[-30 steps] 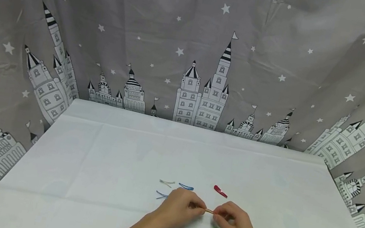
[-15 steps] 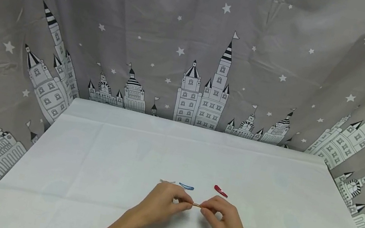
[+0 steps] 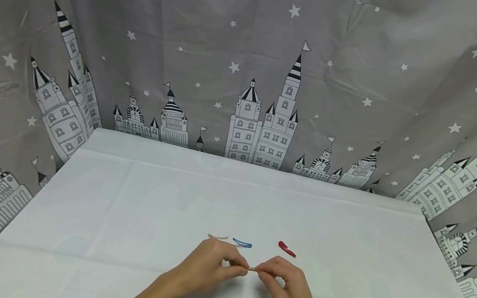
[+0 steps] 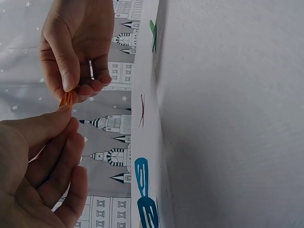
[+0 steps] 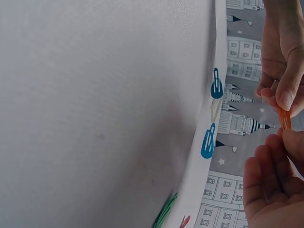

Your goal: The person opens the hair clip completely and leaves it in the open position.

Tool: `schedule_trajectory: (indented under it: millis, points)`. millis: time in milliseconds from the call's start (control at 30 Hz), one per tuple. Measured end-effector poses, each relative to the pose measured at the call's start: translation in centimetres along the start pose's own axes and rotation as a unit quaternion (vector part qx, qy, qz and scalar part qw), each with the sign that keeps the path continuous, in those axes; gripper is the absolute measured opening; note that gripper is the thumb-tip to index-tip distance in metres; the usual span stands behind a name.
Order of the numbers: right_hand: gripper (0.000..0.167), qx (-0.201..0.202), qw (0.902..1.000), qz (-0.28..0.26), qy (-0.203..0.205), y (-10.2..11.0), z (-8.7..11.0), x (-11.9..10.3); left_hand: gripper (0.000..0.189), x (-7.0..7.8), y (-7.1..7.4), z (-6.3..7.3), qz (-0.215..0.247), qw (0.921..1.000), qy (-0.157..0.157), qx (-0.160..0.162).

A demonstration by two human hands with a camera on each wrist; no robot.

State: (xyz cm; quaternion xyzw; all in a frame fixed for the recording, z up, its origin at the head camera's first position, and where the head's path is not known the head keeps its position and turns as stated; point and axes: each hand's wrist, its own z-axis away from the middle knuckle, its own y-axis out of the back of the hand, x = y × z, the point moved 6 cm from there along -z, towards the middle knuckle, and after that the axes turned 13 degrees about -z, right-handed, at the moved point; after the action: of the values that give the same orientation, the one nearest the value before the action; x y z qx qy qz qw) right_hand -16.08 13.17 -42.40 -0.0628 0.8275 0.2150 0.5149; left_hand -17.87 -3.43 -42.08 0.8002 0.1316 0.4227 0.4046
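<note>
An orange snap hair clip [image 3: 252, 269] is pinched at its two ends between my hands, above the white table. My left hand [image 3: 211, 261] grips one end with thumb and index finger; my right hand [image 3: 288, 288] pinches the other. In the left wrist view, the orange hair clip [image 4: 66, 99] shows only as a short slotted strip between the fingertips. Just beyond the hands in the head view lie a blue hair clip [image 3: 242, 243], a beige hair clip [image 3: 217, 236] and a red hair clip [image 3: 287, 248]. The fingers cover much of the held clip.
In the right wrist view, two blue hair clips, a far one [image 5: 216, 84] and a nearer one [image 5: 208, 142], lie on the table beside a green hair clip [image 5: 166, 209]. The hands hide the green one from the head view. A grey castle-print curtain [image 3: 188, 55] hangs behind the table.
Both hands have moved left with the orange hair clip and drawn slightly closer together. The green clip and one blue clip have gone out of sight behind the hands in the head view.
</note>
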Motion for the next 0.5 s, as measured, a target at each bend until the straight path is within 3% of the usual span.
schedule_trajectory:
  millis: [267, 500]
  points:
    - [0.013, 0.002, 1.0, 0.0, 0.008, -0.08, -0.25, -0.16, 0.008, -0.28, -0.04, -0.06, 0.051, 0.9978, 0.037, -0.019]
    - [0.014, -0.009, 0.9999, -0.009, 0.011, -0.03, -0.33, -0.15, 0.007, -0.06, 0.13, -0.19, 0.056, 0.9976, 0.028, -0.029]
